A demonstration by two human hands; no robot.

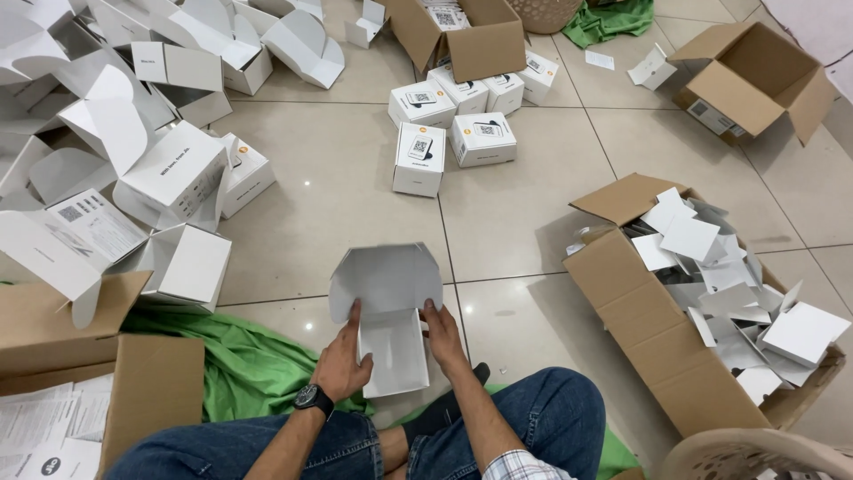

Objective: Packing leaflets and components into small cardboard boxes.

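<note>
1. The person sits on the pale tiled floor (pixel 355 178) in blue jeans, holding a small white cardboard box with its lid flap up (pixel 388 311) just in front of the knees.
2. The box is matt white card; its tray is empty and plain inside, and the lid stands open with clipped corners.
3. The left hand (pixel 342 360), a dark watch at its wrist, grips the box's left wall, thumb up against the edge near the hinge.
4. The right hand (pixel 442 333) closes on the right wall in the same way, fingers under the tray.
5. To the left lies a heap of open, unfilled white card boxes (pixel 151 133), flaps sticking up at all angles.
6. Beneath it, a green cloth (pixel 240 364) is spread on the floor beside a brown corrugated carton holding printed paper sheets (pixel 71 391).
7. To the right, a long brown cardboard carton (pixel 653 333) is full of loose white folded card inserts.
8. Ahead, closed white boxes with printed tops (pixel 449 124) cluster below another open brown carton (pixel 471 36).
9. One more open brown carton (pixel 755 80) stands at the far right.
</note>
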